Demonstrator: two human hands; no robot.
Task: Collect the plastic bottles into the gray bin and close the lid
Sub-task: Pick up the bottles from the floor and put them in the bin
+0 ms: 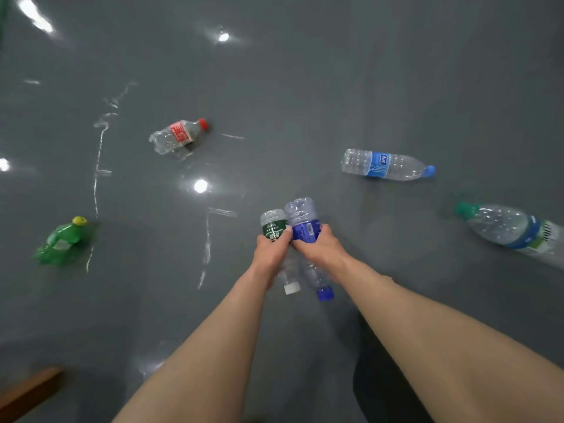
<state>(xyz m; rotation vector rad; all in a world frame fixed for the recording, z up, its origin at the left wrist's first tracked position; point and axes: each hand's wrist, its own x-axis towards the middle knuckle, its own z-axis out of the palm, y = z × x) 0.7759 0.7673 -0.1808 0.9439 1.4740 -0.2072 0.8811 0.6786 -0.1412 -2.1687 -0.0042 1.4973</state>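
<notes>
- Left hand (270,250) wrapped tight around green-labelled bottle (274,228), white cap (292,288) pointing back toward the body, base pointing away.
- Right hand (317,247) wrapped tight around dark-blue-labelled bottle (303,222), blue cap (325,293) toward the body, base away.
- Both held bottles side by side, touching, raised above the floor (305,87); the two grips pressed together.
- Red-labelled bottle (178,135) lying on its side on the floor, far left of centre, red cap to the right, body dented.
- Crushed green bottle (62,242) with yellow cap, on the floor at far left, well apart from the hands.
- Light-blue-labelled bottle (386,164) lying on its side to the right, blue cap pointing right.
- Large clear bottle (512,232) with teal-green cap at the right edge, lying on its side, partly cut off by the frame.
- Floor grey, glossy, spotted with light reflections.
- Brown wooden edge (27,392) at the lower left corner; identity unclear.
- Gray bin not in view.
</notes>
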